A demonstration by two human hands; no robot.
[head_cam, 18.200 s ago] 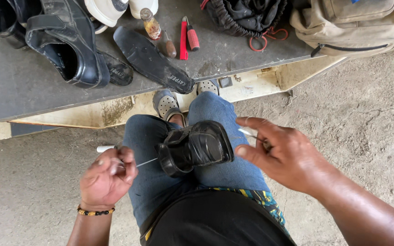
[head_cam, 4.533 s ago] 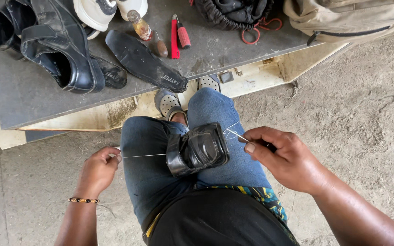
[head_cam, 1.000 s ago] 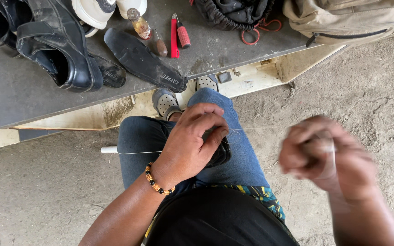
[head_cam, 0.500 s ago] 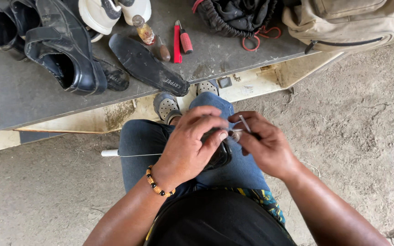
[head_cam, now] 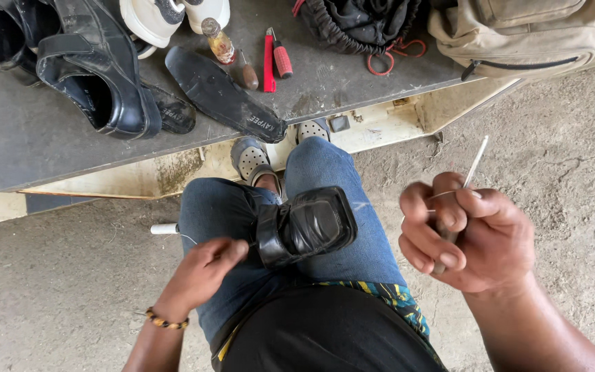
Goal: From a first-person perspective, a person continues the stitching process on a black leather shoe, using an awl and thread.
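A small black leather shoe (head_cam: 306,227) lies on my lap between my jeans-clad thighs. My left hand (head_cam: 200,270) is just left of it, fingers pinched on a thin white thread (head_cam: 189,239) that leads to the shoe's edge. My right hand (head_cam: 464,231) is raised to the right of my knee, fist closed around a stitching awl (head_cam: 475,162) whose thin metal tip points up and away. Thread loops over that hand's fingers.
A dark low table (head_cam: 29,145) ahead carries black shoes (head_cam: 94,72), loose black soles (head_cam: 223,93), a white shoe (head_cam: 154,15), a small bottle (head_cam: 217,40), red-handled tools (head_cam: 275,56), a black bag (head_cam: 359,22) and a tan backpack (head_cam: 525,31). Bare concrete floor lies on both sides.
My left hand came off the top of the shoe and dropped to its left side. My right hand pulled away to the right with the awl, uncovering the shoe.
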